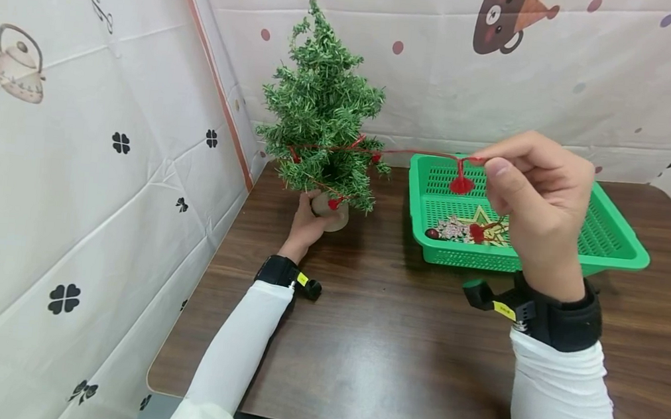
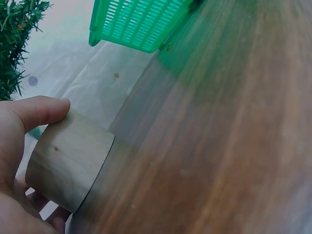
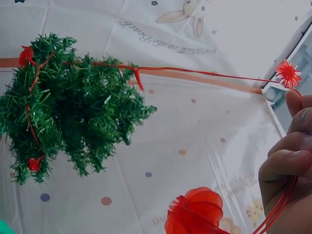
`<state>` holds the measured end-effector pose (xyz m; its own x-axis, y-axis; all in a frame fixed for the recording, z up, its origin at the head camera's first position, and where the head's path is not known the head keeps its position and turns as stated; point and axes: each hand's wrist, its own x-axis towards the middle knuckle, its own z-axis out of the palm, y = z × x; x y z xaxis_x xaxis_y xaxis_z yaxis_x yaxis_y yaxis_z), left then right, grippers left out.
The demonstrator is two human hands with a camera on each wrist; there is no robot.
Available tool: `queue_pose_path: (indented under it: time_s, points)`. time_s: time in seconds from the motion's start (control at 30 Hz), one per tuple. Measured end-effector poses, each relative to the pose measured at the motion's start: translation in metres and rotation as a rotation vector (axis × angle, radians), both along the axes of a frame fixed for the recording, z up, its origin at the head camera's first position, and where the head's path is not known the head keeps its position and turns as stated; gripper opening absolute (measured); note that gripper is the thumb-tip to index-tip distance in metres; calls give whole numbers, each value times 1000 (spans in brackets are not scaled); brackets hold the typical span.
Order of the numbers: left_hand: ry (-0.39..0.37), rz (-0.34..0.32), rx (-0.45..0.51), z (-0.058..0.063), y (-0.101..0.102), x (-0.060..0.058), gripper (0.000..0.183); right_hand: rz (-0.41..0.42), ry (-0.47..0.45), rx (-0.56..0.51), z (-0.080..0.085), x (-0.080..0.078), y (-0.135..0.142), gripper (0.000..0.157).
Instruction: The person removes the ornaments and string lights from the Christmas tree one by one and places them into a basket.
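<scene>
A small artificial Christmas tree [image 1: 324,95] stands toward the back left of the table. My left hand [image 1: 302,228] grips its round wooden base [image 2: 70,161], thumb on one side and fingers curled beneath. Off to the right and raised, my right hand [image 1: 542,204] pinches a red string garland [image 1: 412,152] between thumb and forefinger. The string runs taut from the tree's lower branches, where red ornaments [image 1: 335,203] hang. Another red ornament [image 1: 461,184] dangles just left of the pinching fingertips. More red strands [image 3: 280,209] pass through the curled fingers in the right wrist view.
A green plastic basket [image 1: 619,251] lies behind and below my right hand. In it are a gold star [image 1: 480,217], pinkish sprigs [image 1: 453,229], a dark red ball [image 1: 432,233] and a red ornament. Printed cloth [image 1: 394,81] covers the walls behind and at left.
</scene>
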<state>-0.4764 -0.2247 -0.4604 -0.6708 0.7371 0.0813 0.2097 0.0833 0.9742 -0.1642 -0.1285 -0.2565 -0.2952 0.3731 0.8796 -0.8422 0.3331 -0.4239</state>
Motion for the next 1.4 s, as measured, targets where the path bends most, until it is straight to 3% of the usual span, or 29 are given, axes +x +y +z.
queue_pose_path:
  time_s: [0.3, 0.57, 0.73, 1.07, 1.23, 1.4]
  points:
    - [23, -36, -54, -1, -3, -2, 75, -20, 47, -43, 2, 3, 7, 16]
    - [7, -7, 10, -1, 0, -2, 63, 7, 135, -115, 9, 6, 6, 15]
    - [1, 15, 29, -2, 0, -2, 66, 29, 178, -166, 13, 12, 8, 17]
    - [127, 59, -91, -3, 1, -3, 76, -41, 169, -180, 14, 20, 21, 16]
    - [110, 72, -110, -2, 2, -2, 85, -166, 90, -203, 11, 29, 40, 18]
    - [110, 82, -114, -1, 2, -2, 85, -492, -130, -115, -1, 39, 70, 24]
